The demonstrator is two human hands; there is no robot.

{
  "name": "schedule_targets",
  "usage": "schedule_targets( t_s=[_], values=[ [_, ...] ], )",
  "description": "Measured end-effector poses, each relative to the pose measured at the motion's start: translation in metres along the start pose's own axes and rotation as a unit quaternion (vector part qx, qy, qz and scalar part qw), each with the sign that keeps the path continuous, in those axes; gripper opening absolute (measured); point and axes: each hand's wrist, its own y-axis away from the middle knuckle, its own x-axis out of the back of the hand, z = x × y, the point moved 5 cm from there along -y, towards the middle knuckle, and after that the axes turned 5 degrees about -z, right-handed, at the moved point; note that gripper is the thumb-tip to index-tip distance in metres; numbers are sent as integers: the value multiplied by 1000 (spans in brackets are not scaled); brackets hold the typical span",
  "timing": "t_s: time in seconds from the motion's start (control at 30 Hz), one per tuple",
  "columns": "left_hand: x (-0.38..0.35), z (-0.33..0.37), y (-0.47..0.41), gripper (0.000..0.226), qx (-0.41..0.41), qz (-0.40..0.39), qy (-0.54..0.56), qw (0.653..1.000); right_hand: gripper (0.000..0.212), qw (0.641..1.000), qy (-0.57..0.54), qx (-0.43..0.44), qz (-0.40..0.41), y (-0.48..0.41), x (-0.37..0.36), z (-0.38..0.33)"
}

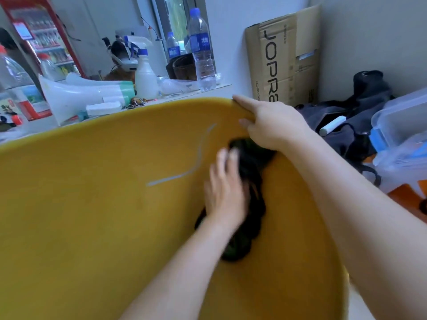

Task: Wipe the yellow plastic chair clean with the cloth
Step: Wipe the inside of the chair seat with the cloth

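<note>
The yellow chair [92, 215] fills the near frame, its inner surface facing the camera. The left hand [225, 192] presses a dark cloth [251, 181] against the chair's right side, fingers extended and close together. The right hand [272, 125] grips the chair's far rim, fingers curled over the edge. A pale streak [198, 155] lies left of the cloth. A spray bottle [145, 75] stands on the far counter [208, 91].

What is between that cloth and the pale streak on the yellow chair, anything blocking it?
Nothing visible. The left hand presses the dark cloth on the yellow chair; bare plastic lies between it and the pale streak. The right hand grips the rim beyond.
</note>
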Motion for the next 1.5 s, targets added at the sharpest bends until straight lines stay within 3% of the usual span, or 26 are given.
schedule_targets(
  t_s=[0.07, 0.1, 0.13, 0.23, 0.3, 0.37, 0.47, 0.5, 0.53, 0.67, 0.73, 0.8, 0.87, 0.9, 0.97, 1.03, 1.13, 1.2, 1.3, 1.37, 1.4, 1.43, 1.5],
  values=[
    [8, -22, -42, 61, 119, 44, 35, 991, 53, 1000, -4, -3, 5, 2, 3, 3],
    [9, -20, -42, 60, 135, 57, 33, 989, 53, 1000, -11, -3, 3, 2, 4, 4],
    [9, -10, -28, 58, 114, 56, 21, 992, 52, 1000, -14, -5, 2, 4, 4, 3],
    [2, 41, 59, 51, -64, -5, 0, 998, 50, 1000, -12, -20, 10, 16, 8, 6],
    [2, 41, 47, 48, -130, -2, -4, 992, 50, 999, -9, -29, 23, 24, 14, 12],
    [12, 16, -16, 46, -53, 69, -44, 995, 51, 999, -10, -32, 20, 28, 17, 12],
    [29, -28, -88, 42, 215, 115, 46, 969, 52, 999, -7, -36, 19, 31, 16, 15],
    [28, -24, -85, 41, 250, 118, 53, 960, 52, 999, -10, -36, 19, 31, 17, 16],
    [25, -9, -69, 42, 232, 114, 23, 966, 52, 999, -14, -39, 20, 31, 18, 16],
    [1, 60, 39, 43, -24, 14, 17, 999, 50, 999, -7, -47, 25, 38, 20, 18],
    [6, 41, 14, 43, -68, 19, -2, 998, 50, 998, -5, -52, 18, 40, 23, 16],
    [16, -1, -43, 43, 64, 48, -11, 997, 51, 998, -14, -54, 9, 40, 24, 13],
    [22, -24, -73, 41, 219, 86, 27, 972, 51, 998, -17, -59, 11, 41, 21, 16],
    [18, -14, -67, 40, 227, 76, 25, 971, 51, 998, -23, -64, 13, 42, 21, 17],
    [7, 30, -17, 48, 135, -3, 2, 991, 48, 995, -46, -88, 18, 40, 27, 14],
    [4, 70, 49, 51, -10, -56, 29, 998, 34, 994, -33, -95, 35, 26, 33, 4],
    [8, 58, 50, 44, -91, -36, 40, 994, 19, 994, 11, -74, 77, 4, 32, -18],
    [5, 26, 6, 49, -61, -28, -31, 997, 28, 990, 68, -46, 112, 2, 21, -23],
    [12, -44, -63, 46, 93, 19, -64, 993, 37, 986, 98, -28, 130, 7, 11, -13],
    [15, -56, -69, 48, 168, 51, -54, 983, 37, 985, 94, -29, 144, 5, 12, -12],
    [9, -45, -54, 50, 166, 34, -73, 983, 37, 984, 93, -34, 151, 4, 12, -13],
    [1, -25, -30, 50, 113, 12, -83, 990, 37, 983, 96, -35, 155, 4, 13, -15],
    [-11, 19, 40, 47, -120, -56, -91, 987, 35, 982, 104, -29, 154, 8, 9, -16]
  ],
)
